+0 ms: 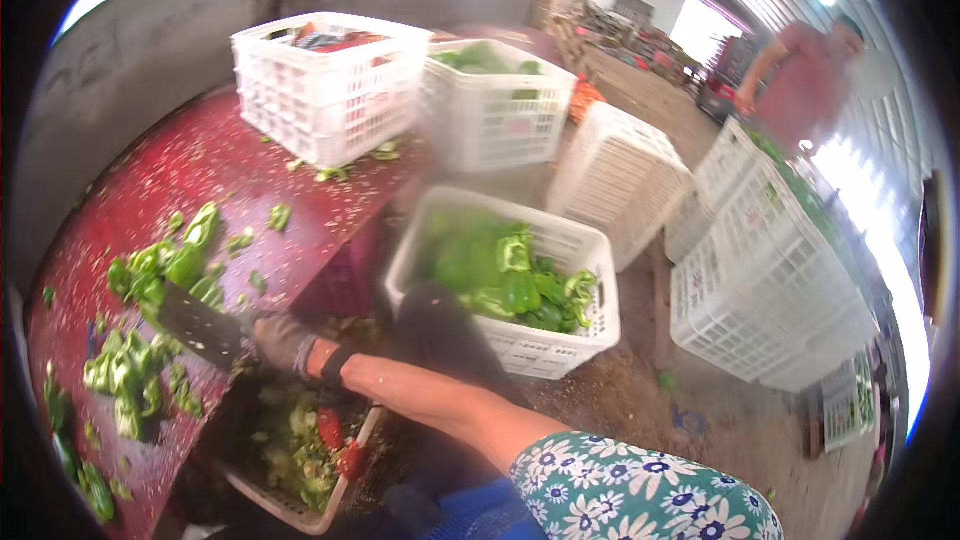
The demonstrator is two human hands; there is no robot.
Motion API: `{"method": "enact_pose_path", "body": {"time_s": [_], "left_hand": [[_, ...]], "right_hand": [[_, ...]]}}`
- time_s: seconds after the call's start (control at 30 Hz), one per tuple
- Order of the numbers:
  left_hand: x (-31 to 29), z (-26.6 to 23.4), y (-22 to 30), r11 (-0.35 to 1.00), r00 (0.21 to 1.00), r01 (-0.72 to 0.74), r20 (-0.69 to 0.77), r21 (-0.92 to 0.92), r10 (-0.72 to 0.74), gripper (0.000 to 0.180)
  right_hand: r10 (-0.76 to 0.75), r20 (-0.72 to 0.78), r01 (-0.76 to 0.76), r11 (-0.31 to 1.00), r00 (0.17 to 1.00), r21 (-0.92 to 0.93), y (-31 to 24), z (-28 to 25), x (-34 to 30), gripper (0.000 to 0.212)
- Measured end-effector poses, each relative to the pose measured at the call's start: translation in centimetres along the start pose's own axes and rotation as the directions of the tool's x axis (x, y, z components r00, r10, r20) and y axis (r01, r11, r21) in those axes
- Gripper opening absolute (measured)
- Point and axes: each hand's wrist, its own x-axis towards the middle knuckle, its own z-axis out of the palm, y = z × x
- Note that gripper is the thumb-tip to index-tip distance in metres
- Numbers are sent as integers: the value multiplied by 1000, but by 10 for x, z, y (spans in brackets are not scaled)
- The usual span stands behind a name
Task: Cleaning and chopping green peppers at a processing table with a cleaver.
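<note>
Over the red table (150, 175), your right hand (283, 342) has the knife (205, 325), gloved fingers wrapped around its handle end, and the broad blade points out to your left! Right by the blade's far end sit green peppers (165, 265), bunched on the table; whether steel meets pepper, you cannot tell. Nearer you, cut peppers (130, 375) lie in a loose heap, pale seeds scattered all about. As for your left hand, its state cannot be told from this view.

Down below your right wrist, look, a tub (312, 525) holds pale green scraps (295, 460), with red pieces (352, 460) at its right side. Just past your forearm, a white crate (602, 310) carries more green pieces (520, 285), partly blurred. And at the far right, a person (805, 80) in a reddish top stands behind stacked crates (765, 285)!
</note>
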Motion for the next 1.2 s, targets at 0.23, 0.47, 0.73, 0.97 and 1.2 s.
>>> {"method": "enact_pose_path", "body": {"time_s": [0.23, 0.47, 0.73, 0.97, 1.2], "left_hand": [[-19, 86, -2, 998, 953, -23, 304, 64, 3, 33], [-34, 91, -45, 996, 846, 10, 531, 88, -56, 31], [-22, 106, -143, 738, 661, 649, 342, 187, -668, 20], [-31, 71, -229, 812, 889, 436, -46, 388, -456, 20], [-15, 76, -245, 443, 950, 151, -5, 884, -312, 75]], "right_hand": [[537, -57, -485, 798, 842, 356, 71, -29, 60, 22], [394, -39, -381, 905, 918, 189, 125, -6, 69, 20], [-44, -238, 62, 996, 970, 71, 140, -47, 140, 26], [-335, -226, 401, 827, 915, 395, 33, 23, 227, 53], [-231, -225, 320, 762, 947, 563, -67, 9, 164, 39]]}}
